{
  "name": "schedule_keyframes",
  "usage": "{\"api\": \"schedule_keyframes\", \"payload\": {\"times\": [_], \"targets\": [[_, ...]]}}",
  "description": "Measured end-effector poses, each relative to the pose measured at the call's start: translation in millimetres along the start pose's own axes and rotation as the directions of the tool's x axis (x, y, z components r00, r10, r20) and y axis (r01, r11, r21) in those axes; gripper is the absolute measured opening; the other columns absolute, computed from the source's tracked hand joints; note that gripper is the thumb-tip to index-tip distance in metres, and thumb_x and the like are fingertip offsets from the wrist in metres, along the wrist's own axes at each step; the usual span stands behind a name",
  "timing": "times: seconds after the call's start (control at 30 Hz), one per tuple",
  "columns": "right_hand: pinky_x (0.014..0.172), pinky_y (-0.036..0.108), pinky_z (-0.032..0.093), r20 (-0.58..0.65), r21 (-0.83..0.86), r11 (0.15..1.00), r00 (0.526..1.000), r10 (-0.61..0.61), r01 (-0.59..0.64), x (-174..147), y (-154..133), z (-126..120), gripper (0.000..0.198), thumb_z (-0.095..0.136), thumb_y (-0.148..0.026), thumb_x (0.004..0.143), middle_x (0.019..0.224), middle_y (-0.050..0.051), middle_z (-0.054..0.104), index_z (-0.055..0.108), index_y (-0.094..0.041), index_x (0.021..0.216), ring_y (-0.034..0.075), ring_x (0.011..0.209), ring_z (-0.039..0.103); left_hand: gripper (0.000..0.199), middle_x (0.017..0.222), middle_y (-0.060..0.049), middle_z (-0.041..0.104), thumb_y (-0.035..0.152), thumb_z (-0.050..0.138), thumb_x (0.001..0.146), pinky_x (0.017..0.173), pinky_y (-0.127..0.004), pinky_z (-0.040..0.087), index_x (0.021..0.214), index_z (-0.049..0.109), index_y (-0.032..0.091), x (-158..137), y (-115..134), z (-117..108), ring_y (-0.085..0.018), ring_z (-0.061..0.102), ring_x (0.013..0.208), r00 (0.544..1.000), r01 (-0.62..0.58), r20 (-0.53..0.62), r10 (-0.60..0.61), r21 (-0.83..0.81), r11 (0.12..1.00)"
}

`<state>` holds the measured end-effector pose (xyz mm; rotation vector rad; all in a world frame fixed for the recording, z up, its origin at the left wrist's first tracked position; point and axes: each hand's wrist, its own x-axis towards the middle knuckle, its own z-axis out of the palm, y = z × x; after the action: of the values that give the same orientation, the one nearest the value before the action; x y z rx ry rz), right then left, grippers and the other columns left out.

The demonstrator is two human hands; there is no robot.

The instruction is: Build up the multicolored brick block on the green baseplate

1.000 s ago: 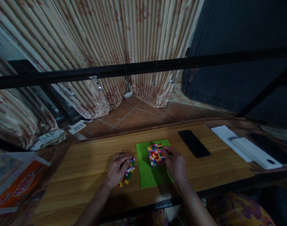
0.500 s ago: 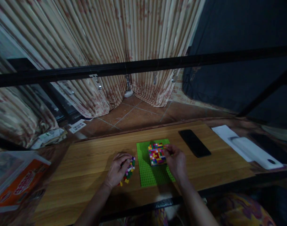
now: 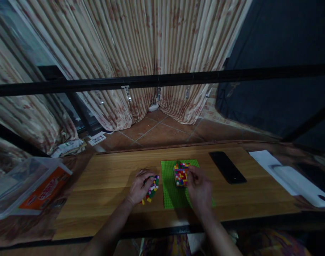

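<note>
A small block built of many-coloured toy bricks (image 3: 181, 176) stands on a green studded baseplate (image 3: 169, 199) in the middle of the wooden table. My right hand (image 3: 201, 188) is at the block's right side, thumb and fingers pinched together against its edge; whatever lies between the fingertips is hidden. Left of the baseplate lies a loose heap of small toy bricks (image 3: 152, 192), among them white, purple, green and yellow ones. Curled over the heap's left side is my left hand (image 3: 139, 186), its fingers bent in at the bricks, the fingertips partly covered.
A black phone (image 3: 227, 167) lies right of the baseplate. Beyond it are white paper (image 3: 269, 167) and a white object with a dark round spot (image 3: 306, 185). A clear plastic box with an orange label (image 3: 45, 192) stands at the left. A black bar (image 3: 173, 78) crosses behind the table.
The whole view has shifted, so the table sits farther right. My right hand has moved slightly lower along the block's right side. The left hand stays at the loose bricks.
</note>
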<state>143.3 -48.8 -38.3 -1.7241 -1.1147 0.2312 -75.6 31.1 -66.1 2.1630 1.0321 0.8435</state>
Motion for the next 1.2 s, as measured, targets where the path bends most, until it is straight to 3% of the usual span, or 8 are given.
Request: {"api": "schedule_keyframes", "payload": {"times": [0.07, 0.13, 0.33, 0.47, 0.57, 0.8, 1.03, 1.2], "targets": [[0.083, 0.034, 0.049, 0.123, 0.028, 0.991, 0.984, -0.132, 0.129, -13, -13, 11, 0.026, 0.042, -0.026, 0.089, 0.096, 0.009, 0.069, 0.066, -0.019, 0.097, 0.021, 0.09, 0.064, 0.024, 0.099, -0.006, 0.067, 0.03, 0.047, 0.09, 0.093, -0.039, 0.045, 0.099, 0.068, 0.024, -1, -2, 1, -0.02, 0.059, 0.1, 1.0, 0.003, 0.002, -0.003, -0.004, 1.0], [0.08, 0.031, 0.049, 0.268, 0.046, 0.976, 0.938, -0.218, 0.213, -26, -23, 26, 0.026, 0.041, -0.02, 0.089, 0.092, 0.006, 0.069, 0.067, -0.02, 0.094, 0.019, 0.087, 0.064, 0.024, 0.099, -0.006, 0.067, 0.03, 0.047, 0.09, 0.094, -0.039, 0.045, 0.1, 0.068, 0.023, -1, -4, 2, -0.021, 0.059, 0.101, 1.0, 0.01, -0.019, -0.01, -0.014, 1.0], [0.085, 0.029, 0.046, 0.463, -0.061, 0.961, 0.861, -0.211, 0.269, -40, -26, 65, 0.033, 0.043, -0.007, 0.084, 0.098, 0.008, 0.069, 0.067, -0.019, 0.104, 0.019, 0.093, 0.063, 0.026, 0.099, -0.008, 0.066, 0.03, 0.047, 0.09, 0.092, -0.039, 0.045, 0.103, 0.067, 0.02, -2, -4, 4, -0.021, 0.059, 0.099, 0.999, 0.026, -0.023, -0.027, -0.039, 0.999], [0.08, 0.028, 0.045, 0.56, -0.163, 0.925, 0.804, -0.201, 0.344, -35, -24, 72, 0.031, 0.043, -0.006, 0.085, 0.092, 0.008, 0.067, 0.069, -0.021, 0.093, 0.019, 0.089, 0.062, 0.026, 0.097, -0.007, 0.067, 0.032, 0.046, 0.09, 0.091, -0.037, 0.046, 0.1, 0.068, 0.021, -2, -2, 2, -0.021, 0.06, 0.098, 0.999, 0.04, -0.015, -0.04, -0.054, 0.998], [0.077, 0.027, 0.045, 0.587, -0.18, 0.908, 0.782, -0.209, 0.378, -32, -24, 71, 0.029, 0.043, -0.007, 0.086, 0.088, 0.007, 0.066, 0.068, -0.022, 0.088, 0.019, 0.086, 0.062, 0.029, 0.099, -0.006, 0.068, 0.034, 0.045, 0.091, 0.093, -0.036, 0.046, 0.101, 0.068, 0.021, -2, -2, 1, -0.02, 0.06, 0.099, 0.997, 0.069, -0.038, -0.073, -0.107, 0.992], [0.08, 0.028, 0.046, 0.576, -0.128, 0.922, 0.784, -0.23, 0.364, -32, -17, 62, 0.029, 0.044, -0.005, 0.082, 0.091, 0.006, 0.066, 0.067, -0.021, 0.092, 0.019, 0.087, 0.061, 0.038, 0.107, -0.004, 0.069, 0.042, 0.04, 0.092, 0.098, -0.034, 0.044, 0.107, 0.067, 0.02, -6, -11, -1, -0.02, 0.061, 0.105, 0.961, 0.195, -0.121, -0.249, -0.339, 0.92], [0.083, 0.029, 0.046, 0.611, -0.135, 0.92, 0.762, -0.215, 0.368, -30, -21, 60, 0.039, 0.045, -0.001, 0.077, 0.095, 0.007, 0.067, 0.068, -0.02, 0.101, 0.021, 0.09, 0.062, 0.042, 0.111, -0.005, 0.069, 0.047, 0.04, 0.091, 0.101, -0.036, 0.041, 0.107, 0.067, 0.019, -6, -17, -1, -0.022, 0.06, 0.108, 0.934, 0.239, -0.163, -0.318, -0.378, 0.894], [0.081, 0.028, 0.046, 0.622, -0.105, 0.929, 0.752, -0.216, 0.354, -30, -24, 58, 0.034, 0.047, -0.002, 0.078, 0.092, 0.006, 0.066, 0.069, -0.021, 0.093, 0.02, 0.09, 0.062, 0.043, 0.113, -0.005, 0.069, 0.048, 0.039, 0.092, 0.103, -0.035, 0.039, 0.107, 0.067, 0.018, -6, -21, 0, -0.021, 0.058, 0.112, 0.925, 0.239, -0.175, -0.337, -0.422, 0.875]]}}
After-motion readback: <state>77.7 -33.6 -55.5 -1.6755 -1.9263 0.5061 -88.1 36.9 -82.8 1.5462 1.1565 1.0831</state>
